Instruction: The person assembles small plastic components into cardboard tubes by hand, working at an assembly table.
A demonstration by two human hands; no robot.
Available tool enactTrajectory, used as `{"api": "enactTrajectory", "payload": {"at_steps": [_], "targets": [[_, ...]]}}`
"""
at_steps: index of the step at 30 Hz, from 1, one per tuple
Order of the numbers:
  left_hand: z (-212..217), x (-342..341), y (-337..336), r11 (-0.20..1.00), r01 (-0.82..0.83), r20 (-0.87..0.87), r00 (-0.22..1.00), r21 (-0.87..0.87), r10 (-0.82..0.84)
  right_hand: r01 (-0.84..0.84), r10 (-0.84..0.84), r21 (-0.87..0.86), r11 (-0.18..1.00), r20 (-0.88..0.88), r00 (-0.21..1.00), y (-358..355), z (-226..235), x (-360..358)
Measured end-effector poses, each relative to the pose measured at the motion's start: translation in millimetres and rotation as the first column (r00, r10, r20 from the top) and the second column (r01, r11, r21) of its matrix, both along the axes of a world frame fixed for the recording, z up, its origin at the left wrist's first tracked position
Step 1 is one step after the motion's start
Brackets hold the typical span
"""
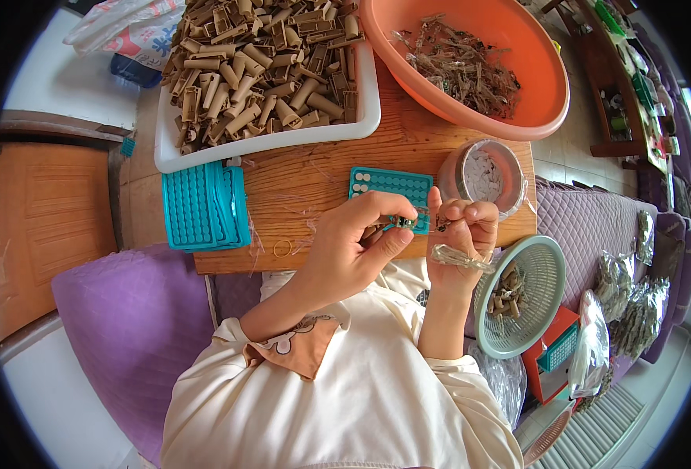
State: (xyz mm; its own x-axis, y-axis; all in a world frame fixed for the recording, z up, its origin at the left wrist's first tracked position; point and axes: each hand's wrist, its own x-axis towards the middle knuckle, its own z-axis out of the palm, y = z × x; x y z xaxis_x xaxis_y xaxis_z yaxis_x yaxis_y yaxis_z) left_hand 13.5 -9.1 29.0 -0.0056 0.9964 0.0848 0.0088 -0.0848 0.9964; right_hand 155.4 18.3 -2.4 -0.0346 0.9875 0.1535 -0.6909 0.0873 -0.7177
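The left hand (353,238) curls over the edge of a wooden table (314,176), thumb and forefinger pinched shut on a small dark part with a greenish tip (402,223). Just beside it the right hand (461,234) is drawn into a loose fist; its fingertips close on a tiny dark piece (442,224) that nearly meets the left hand's part, and a thin clear plastic sleeve (461,258), glossy and crinkled, is tucked under the lower fingers. Both parts sit between the two hands, above the table's near edge and in front of a flat teal plastic tray (392,186) dotted with rows of round sockets, a few filled with pale discs.

A stack of the same teal trays (203,207) lies to the left. Behind it a white rectangular tub (267,144) is heaped with tan, ribbed tube-like shells. An orange round basin (533,74) holds a tangle of thin clear-wrapped dark pieces. A small round container wrapped in clear film (483,173) holds pale discs. A yellowish rubber band (282,248) lies on the wood. To the right, a pale green mesh basket (545,273) holds a few tan shells, with silvery foil bags (627,297) on the quilted purple cushion (588,227) beyond
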Motion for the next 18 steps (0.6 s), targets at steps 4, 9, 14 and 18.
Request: {"api": "enactTrajectory", "payload": {"at_steps": [4,9,14,18], "targets": [[4.4,-0.1,-2.4,0.998,0.039,0.050,0.998,0.044,-0.041,0.024,-0.021,0.054,0.998,-0.061,0.998,-2.5,-0.4,0.2],[7.9,-0.4,-7.2,0.993,0.112,0.156,0.981,0.043,-0.117,0.105,-0.179,0.297,0.949,0.235,0.955,-11.5,6.1,4.8],[9.5,4.2,-10.7,0.989,0.054,0.204,0.976,0.141,-0.082,0.114,-0.374,0.479,0.870,0.493,0.786,-17.1,15.8,8.7],[9.1,0.0,-12.4,0.986,0.110,0.142,0.982,0.128,-0.127,0.042,-0.465,0.599,0.800,0.573,0.675,-16.0,23.1,12.4]]}}
